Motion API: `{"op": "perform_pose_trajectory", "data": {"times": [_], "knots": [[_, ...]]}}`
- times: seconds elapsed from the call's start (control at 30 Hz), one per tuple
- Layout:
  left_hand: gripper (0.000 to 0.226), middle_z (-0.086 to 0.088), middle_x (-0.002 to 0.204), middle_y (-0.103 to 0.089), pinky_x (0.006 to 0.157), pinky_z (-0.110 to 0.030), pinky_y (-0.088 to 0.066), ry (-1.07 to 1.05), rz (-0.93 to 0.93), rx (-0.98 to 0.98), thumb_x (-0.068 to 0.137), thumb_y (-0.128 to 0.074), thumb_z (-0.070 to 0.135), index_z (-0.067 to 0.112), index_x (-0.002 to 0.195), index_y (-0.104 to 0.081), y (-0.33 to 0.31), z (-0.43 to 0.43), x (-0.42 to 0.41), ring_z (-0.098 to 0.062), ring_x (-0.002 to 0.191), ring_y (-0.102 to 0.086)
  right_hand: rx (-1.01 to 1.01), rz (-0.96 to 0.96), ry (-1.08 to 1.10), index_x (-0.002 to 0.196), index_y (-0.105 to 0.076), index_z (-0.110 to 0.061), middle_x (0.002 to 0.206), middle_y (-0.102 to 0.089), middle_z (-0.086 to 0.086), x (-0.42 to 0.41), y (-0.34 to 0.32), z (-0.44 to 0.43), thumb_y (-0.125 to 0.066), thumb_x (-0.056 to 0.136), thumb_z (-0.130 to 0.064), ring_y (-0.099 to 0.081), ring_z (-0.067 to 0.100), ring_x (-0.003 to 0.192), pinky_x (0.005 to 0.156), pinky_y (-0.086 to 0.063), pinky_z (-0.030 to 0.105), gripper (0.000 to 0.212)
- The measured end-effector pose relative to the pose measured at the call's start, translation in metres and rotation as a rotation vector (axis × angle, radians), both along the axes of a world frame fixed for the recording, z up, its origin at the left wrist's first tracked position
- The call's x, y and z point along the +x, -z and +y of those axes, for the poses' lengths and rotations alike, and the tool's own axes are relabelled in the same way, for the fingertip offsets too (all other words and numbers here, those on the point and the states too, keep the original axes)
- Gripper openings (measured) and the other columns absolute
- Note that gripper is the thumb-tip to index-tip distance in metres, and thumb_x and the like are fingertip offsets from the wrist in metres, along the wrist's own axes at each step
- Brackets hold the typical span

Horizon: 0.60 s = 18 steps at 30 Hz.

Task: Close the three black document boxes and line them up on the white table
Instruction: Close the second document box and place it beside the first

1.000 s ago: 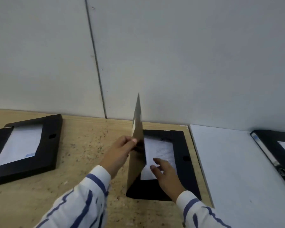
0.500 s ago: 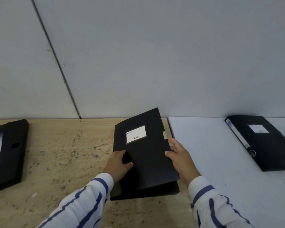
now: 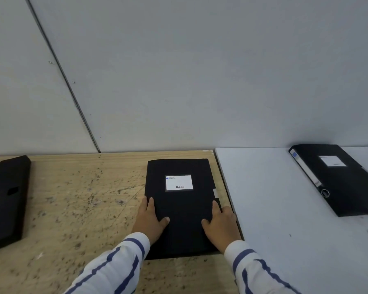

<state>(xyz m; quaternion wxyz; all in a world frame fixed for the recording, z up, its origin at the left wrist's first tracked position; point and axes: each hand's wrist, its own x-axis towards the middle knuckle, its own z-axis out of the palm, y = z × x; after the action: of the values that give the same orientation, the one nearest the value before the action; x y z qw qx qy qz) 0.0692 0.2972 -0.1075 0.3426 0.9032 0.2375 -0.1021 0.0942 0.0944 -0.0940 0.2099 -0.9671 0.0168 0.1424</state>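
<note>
The middle black document box [image 3: 184,209] lies flat on the wooden table [image 3: 83,200], lid down, white label facing up. My left hand [image 3: 150,219] grips its left edge with the thumb on the lid. My right hand [image 3: 221,221] grips its right edge, thumb on top too. A second black box [image 3: 336,181] lies shut and slanted on the white table [image 3: 274,209] at the far right. The third black box [image 3: 8,198] lies open at the left edge of the view, with white paper showing inside.
A grey panelled wall [image 3: 200,81] rises directly behind both tables. The white table butts against the right edge of the wooden one, close beside the middle box. Striped sleeves cover both my forearms.
One second ago the middle box's lid stood upright in my left hand; it has come down flat. Both hands now sit on the box's side edges.
</note>
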Motion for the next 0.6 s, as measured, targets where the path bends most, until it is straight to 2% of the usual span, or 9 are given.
{"op": "perform_pose_trajectory", "data": {"times": [0.13, 0.2, 0.27, 0.33, 0.4, 0.47, 0.6], "knots": [[0.087, 0.002, 0.161, 0.003, 0.115, -0.038, -0.026, 0.012, 0.010, -0.014, 0.086, -0.059, 0.042, 0.021, 0.151, -0.004, 0.004, 0.007, -0.007, -0.023, 0.146, -0.017, -0.065, 0.002, -0.012, 0.147, -0.018, -0.025, 0.149, -0.029, 0.010, -0.006, 0.004, 0.001, -0.044, 0.090, -0.054, -0.036, 0.032, 0.132, 0.103, -0.041, 0.041, 0.069], [0.084, -0.001, 0.160, -0.013, 0.112, -0.038, -0.031, 0.002, -0.004, -0.064, 0.087, -0.058, 0.040, 0.023, 0.150, -0.006, 0.005, 0.011, -0.014, -0.025, 0.141, -0.029, -0.020, 0.043, -0.011, 0.148, -0.015, -0.025, 0.152, -0.025, 0.009, -0.008, 0.005, 0.000, -0.043, 0.092, -0.053, -0.034, 0.032, 0.134, 0.105, -0.041, 0.042, 0.068], [0.076, -0.002, 0.149, -0.039, 0.105, -0.040, -0.039, -0.044, -0.043, -0.163, 0.086, -0.061, 0.036, 0.023, 0.147, -0.017, 0.004, 0.012, -0.022, -0.026, 0.129, -0.046, 0.054, 0.100, -0.002, 0.149, -0.009, -0.026, 0.152, -0.025, 0.009, -0.009, 0.005, -0.001, -0.041, 0.094, -0.049, -0.034, 0.031, 0.135, 0.108, -0.041, 0.043, 0.069], [0.066, -0.002, 0.137, -0.052, 0.099, -0.040, -0.045, -0.081, -0.070, -0.217, 0.085, -0.062, 0.034, 0.023, 0.140, -0.028, 0.003, 0.012, -0.029, -0.025, 0.119, -0.054, 0.117, 0.126, 0.017, 0.150, -0.007, -0.025, 0.153, -0.025, 0.008, -0.012, 0.002, -0.001, -0.042, 0.095, -0.045, -0.034, 0.030, 0.137, 0.110, -0.039, 0.042, 0.068], [0.060, -0.002, 0.133, -0.055, 0.097, -0.040, -0.046, -0.094, -0.090, -0.241, 0.085, -0.062, 0.033, 0.023, 0.136, -0.033, 0.001, 0.012, -0.033, -0.025, 0.115, -0.056, 0.232, 0.122, 0.085, 0.148, -0.015, -0.019, 0.148, -0.036, 0.007, -0.017, -0.001, -0.002, -0.048, 0.095, -0.037, -0.042, 0.028, 0.131, 0.106, -0.042, 0.040, 0.065], [0.055, -0.003, 0.130, -0.057, 0.095, -0.040, -0.046, -0.107, -0.104, -0.275, 0.085, -0.062, 0.032, 0.023, 0.134, -0.037, 0.001, 0.012, -0.034, -0.026, 0.113, -0.057, 0.378, 0.108, 0.196, 0.138, -0.031, -0.018, 0.135, -0.051, 0.005, -0.024, -0.003, -0.003, -0.055, 0.092, -0.030, -0.053, 0.024, 0.118, 0.098, -0.049, 0.038, 0.053], [0.054, -0.004, 0.131, -0.057, 0.093, -0.039, -0.046, -0.123, -0.113, -0.323, 0.087, -0.061, 0.028, 0.023, 0.136, -0.036, 0.002, 0.013, -0.034, -0.029, 0.112, -0.057, 0.531, 0.143, 0.307, 0.132, -0.042, -0.022, 0.126, -0.058, 0.002, -0.033, -0.005, -0.006, -0.058, 0.090, -0.023, -0.056, 0.024, 0.113, 0.098, -0.050, 0.041, 0.045]]}}
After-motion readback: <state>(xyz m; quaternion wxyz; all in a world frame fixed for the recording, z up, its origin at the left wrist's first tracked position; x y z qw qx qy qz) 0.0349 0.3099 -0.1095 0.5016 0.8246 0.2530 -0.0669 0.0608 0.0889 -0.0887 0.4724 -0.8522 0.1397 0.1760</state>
